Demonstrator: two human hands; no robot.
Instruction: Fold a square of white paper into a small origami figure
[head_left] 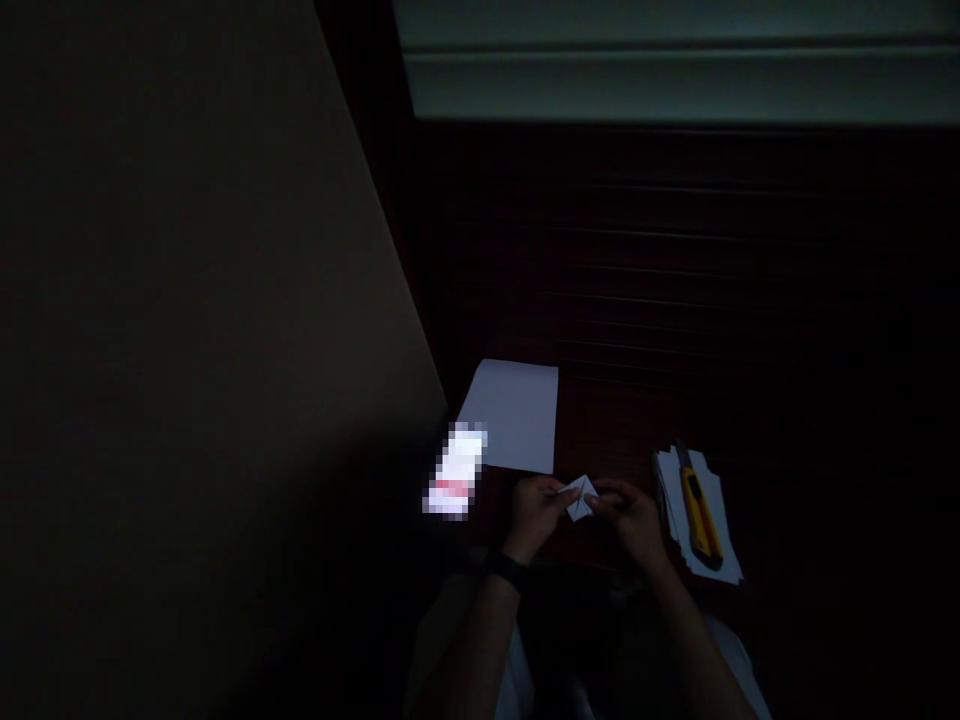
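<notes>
A small piece of folded white paper (583,508), roughly diamond-shaped with creases meeting near its middle, is held between both hands in the head view. My left hand (534,510) pinches its left side, the thumb lying on top. On the opposite side my right hand (628,512) grips the paper the same way, its thumb close to the left one. The fingers underneath are partly hidden, and the dim light blurs fine detail. A dark band circles my left wrist.
Beyond my left hand lies a large white sheet (517,410). A bright, pixelated phone-like rectangle (456,470) overlaps its lower left corner. To the right, a yellow utility knife (700,520) rests on a stack of white paper (726,545). A wall (225,300) rises on the left.
</notes>
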